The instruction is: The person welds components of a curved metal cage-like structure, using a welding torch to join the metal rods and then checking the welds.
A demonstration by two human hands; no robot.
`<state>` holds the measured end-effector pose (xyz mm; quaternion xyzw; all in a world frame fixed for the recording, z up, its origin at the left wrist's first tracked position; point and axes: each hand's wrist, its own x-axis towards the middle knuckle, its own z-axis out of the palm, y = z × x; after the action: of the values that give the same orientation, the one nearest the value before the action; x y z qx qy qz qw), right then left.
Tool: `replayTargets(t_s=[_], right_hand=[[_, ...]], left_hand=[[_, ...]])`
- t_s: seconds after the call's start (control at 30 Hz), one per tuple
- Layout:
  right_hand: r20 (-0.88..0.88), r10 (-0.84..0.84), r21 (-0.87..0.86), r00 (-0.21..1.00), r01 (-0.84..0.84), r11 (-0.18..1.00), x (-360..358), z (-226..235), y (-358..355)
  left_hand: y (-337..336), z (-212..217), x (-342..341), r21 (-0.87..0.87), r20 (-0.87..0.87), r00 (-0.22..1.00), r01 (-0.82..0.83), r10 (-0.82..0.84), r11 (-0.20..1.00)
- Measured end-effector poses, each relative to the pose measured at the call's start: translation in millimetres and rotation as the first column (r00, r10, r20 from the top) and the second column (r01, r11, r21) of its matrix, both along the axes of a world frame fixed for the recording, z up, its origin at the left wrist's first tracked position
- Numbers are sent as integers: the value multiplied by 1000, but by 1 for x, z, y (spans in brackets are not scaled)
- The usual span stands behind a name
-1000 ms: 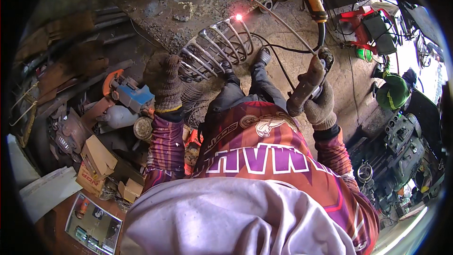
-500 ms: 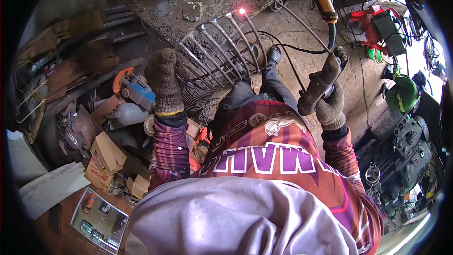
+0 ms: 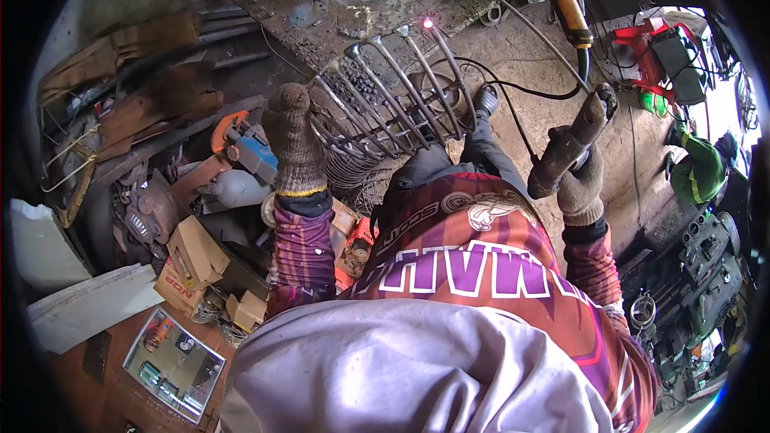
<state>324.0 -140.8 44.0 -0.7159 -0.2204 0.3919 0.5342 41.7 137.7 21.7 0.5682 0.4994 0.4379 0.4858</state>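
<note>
My right hand, in a knit glove, is closed on a dark welding electrode holder. A long thin electrode slants from its jaws toward the far left, its tip apart from the metal. Left of it, a rack of curved metal bars leans at the near edge of the steel worktable. At the far end of its rightmost bar glows a small pink-red hot spot. Beside the rack's left end is my left hand, gloved, its fingers curled; what they hold, if anything, is hidden.
An angle grinder and cardboard boxes lie to my left. Coiled wire sits below the rack. A black cable crosses the floor. At right are a red stool, a person in green and a dark machine.
The whole view has shifted, so most things appear farther right. The electrode tip has drawn a little farther from the rack, and the hot spot glows less strongly.
</note>
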Motion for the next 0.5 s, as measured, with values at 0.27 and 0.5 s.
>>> replayTargets(t_s=[0.27, 0.5], right_hand=[[5, -8, -2, 1000, 8, 1000, -4, -4, -2], [-33, -54, 20, 998, 55, 998, 6, -11, -3]], left_hand=[[10, 46, -9, -81, -307, 933, 174, -191, 981], [-2, 76, 12, 66, -208, 963, 189, -172, 980]])
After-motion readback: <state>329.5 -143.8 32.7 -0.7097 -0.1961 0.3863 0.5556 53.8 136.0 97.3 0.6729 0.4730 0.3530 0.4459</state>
